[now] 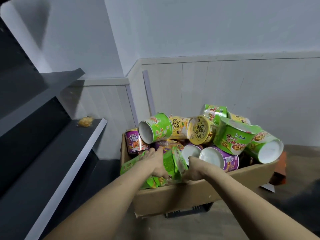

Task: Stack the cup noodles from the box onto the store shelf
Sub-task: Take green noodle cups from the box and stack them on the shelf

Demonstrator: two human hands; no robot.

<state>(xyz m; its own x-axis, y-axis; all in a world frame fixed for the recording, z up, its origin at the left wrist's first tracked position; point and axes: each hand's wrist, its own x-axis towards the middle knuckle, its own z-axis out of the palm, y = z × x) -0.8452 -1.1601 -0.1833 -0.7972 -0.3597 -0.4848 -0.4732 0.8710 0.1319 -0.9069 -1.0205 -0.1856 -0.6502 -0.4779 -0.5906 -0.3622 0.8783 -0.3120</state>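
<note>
Reaching into the box with both arms. Clamped on a green cup lying on its side at the near left corner: left grip curled over its wall, right grip at its lid end. Heaped behind, more cups, green, yellow, purple. At left, dark shelf with a yellow packet.

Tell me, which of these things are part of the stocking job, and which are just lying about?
Job: box; cups; green cup held by left hand and right hand; shelf.
Lying about: yellow packet on shelf; crate under box; orange thing behind box.
</note>
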